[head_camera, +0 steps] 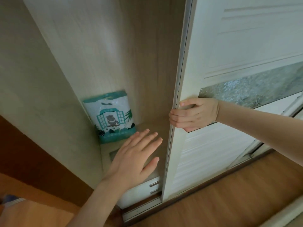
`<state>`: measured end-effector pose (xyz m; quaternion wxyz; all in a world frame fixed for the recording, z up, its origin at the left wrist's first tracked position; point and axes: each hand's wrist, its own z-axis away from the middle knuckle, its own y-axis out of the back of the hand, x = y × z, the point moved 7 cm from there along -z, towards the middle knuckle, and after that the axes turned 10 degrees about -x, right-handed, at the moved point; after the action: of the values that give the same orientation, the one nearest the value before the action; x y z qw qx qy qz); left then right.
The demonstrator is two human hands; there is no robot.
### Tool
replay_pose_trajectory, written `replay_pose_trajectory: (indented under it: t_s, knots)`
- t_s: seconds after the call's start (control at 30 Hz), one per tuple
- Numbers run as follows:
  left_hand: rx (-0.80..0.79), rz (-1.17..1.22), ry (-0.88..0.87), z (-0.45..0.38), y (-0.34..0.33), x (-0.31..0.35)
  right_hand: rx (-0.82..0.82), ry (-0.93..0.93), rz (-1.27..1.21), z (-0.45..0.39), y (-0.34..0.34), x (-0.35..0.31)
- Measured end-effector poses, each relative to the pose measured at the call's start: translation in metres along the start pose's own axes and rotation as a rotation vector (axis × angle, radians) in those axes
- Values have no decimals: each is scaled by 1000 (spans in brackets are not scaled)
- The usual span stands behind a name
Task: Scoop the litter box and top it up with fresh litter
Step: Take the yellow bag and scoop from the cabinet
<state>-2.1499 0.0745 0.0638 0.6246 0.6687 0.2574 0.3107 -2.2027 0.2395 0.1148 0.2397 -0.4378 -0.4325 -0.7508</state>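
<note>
Your left hand (136, 154), fingers spread and empty, hovers mid-frame below the litter bag (111, 116). Right hand (193, 114) grips the sliding door (213, 79) edge; hold it back and lift the bag by its top.

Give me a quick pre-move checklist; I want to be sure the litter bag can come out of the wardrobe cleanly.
1. Sliding door held open: ok, right hand grips its edge.
2. Left hand free to take the bag: ok, fingers straight, holding nothing.
3. Litter bag within view and unobstructed: ok, it stands upright in the back left corner on the shelf.
4. Bag's carry slot reachable: ok, it faces outward near the top.
5. Bag sealed: cannot tell.
6. Bag's weight or fill: cannot tell.
</note>
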Motion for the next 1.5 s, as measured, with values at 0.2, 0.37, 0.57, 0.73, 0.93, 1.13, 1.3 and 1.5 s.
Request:
replay_pose_trajectory:
  t_s: [0.2, 0.37, 0.57, 0.73, 0.93, 1.13, 1.3, 1.5]
  knots:
    - [6, -9, -72, -23, 4, 5, 95, -191, -47, 25, -16, 8]
    - [12, 26, -164, -30, 1, 1, -11, -273, 16, 46, -22, 11]
    - [-9, 47, -281, -46, -1, 0, -120, -390, 41, 65, -25, 8]
    - [-3, 66, -350, -68, -6, 10, -104, -494, 16, 82, -31, 8]
    - [-22, 97, -369, -97, -15, 21, -56, -500, 42, 105, -54, 7]
    - [5, 120, -347, -133, -17, 36, 18, -478, 33, 126, -81, 8]
    - [36, 92, -339, -166, -17, 50, 73, -418, 48, 145, -99, 17]
    - [44, 102, -314, -201, -22, 64, 43, -436, 57, 174, -129, 20]
